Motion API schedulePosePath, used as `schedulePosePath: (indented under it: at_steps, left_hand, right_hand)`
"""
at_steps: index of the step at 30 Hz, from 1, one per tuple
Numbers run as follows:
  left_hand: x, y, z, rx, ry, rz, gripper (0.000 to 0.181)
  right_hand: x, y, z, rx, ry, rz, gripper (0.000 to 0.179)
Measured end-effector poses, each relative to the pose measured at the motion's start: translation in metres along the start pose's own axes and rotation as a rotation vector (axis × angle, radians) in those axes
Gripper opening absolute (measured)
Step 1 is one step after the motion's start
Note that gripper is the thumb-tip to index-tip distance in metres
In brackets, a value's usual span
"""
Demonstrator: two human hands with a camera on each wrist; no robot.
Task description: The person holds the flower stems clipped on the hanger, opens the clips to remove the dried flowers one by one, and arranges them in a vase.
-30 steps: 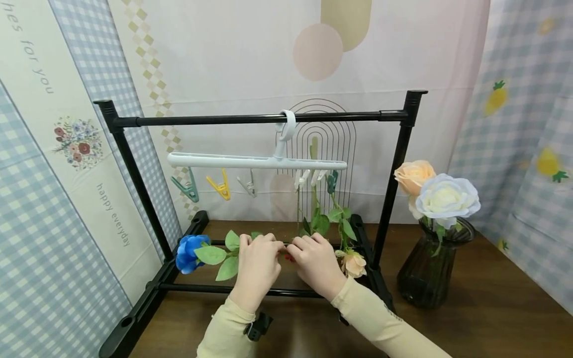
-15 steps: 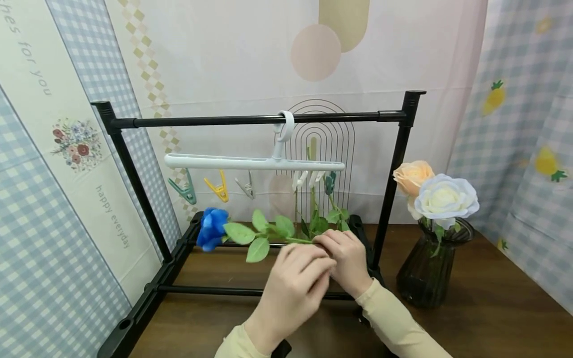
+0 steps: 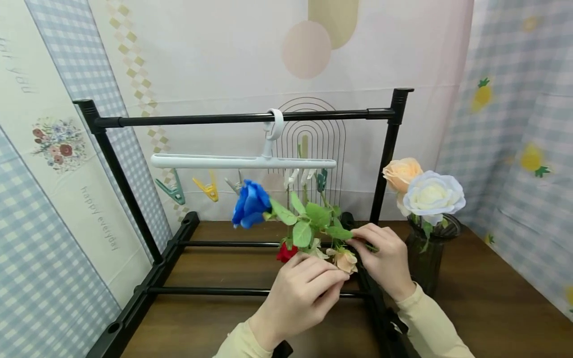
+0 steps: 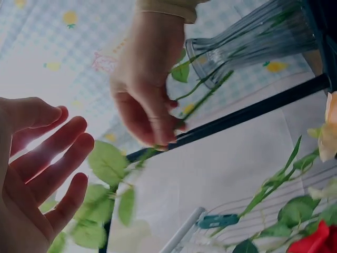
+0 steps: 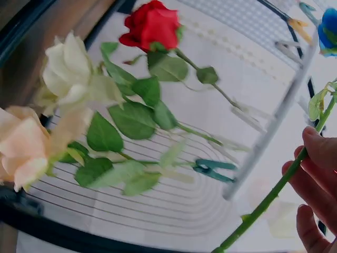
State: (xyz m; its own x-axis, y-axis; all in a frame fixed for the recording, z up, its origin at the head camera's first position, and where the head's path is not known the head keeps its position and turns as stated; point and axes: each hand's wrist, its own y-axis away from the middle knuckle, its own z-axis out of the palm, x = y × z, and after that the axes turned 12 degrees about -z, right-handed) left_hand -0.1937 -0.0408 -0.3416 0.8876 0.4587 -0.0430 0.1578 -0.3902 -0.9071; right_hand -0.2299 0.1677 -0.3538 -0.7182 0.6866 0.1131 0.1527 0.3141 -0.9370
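Observation:
My right hand [image 3: 385, 258] pinches the green stem [image 5: 266, 203] of a blue rose [image 3: 251, 205] between thumb and fingers. The rose lies sideways, bloom to the left, its leaves overlapping the hanging flowers in the head view. My left hand [image 3: 304, 293] is in front of them, fingers loosely bent; the left wrist view shows nothing in its grasp. A red rose [image 5: 152, 29], a white rose [image 5: 68, 74] and a peach rose [image 5: 21, 147] hang bloom-down from clothespins under a pale blue hanger [image 3: 215, 162]. A dark green clothespin [image 5: 213, 169] grips one of their stems.
The hanger hooks over the top bar [image 3: 192, 120] of a black rack. Bare clothespins in green [image 3: 172, 189], yellow [image 3: 207, 188] and grey hang on its left half. To the right, a dark glass vase [image 3: 425, 263] holds a peach rose [image 3: 403, 174] and a pale blue rose [image 3: 434, 193].
The blue rose has moved right and up, its bloom rising from low left. My right hand has moved right along with it. My left hand has come off the stem and moved right.

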Motion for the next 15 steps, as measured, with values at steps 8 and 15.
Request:
schedulePosePath:
  at_steps: [8, 15]
  left_hand:
    - [0.002, -0.005, 0.032, -0.136, 0.037, 0.014, 0.010]
    - [0.006, -0.009, 0.078, -0.429, 0.135, -0.161, 0.012]
  right_hand:
    - [0.001, -0.015, -0.057, 0.156, -0.088, 0.097, 0.029]
    - [0.012, -0.032, -0.105, 0.342, -0.164, 0.295, 0.015]
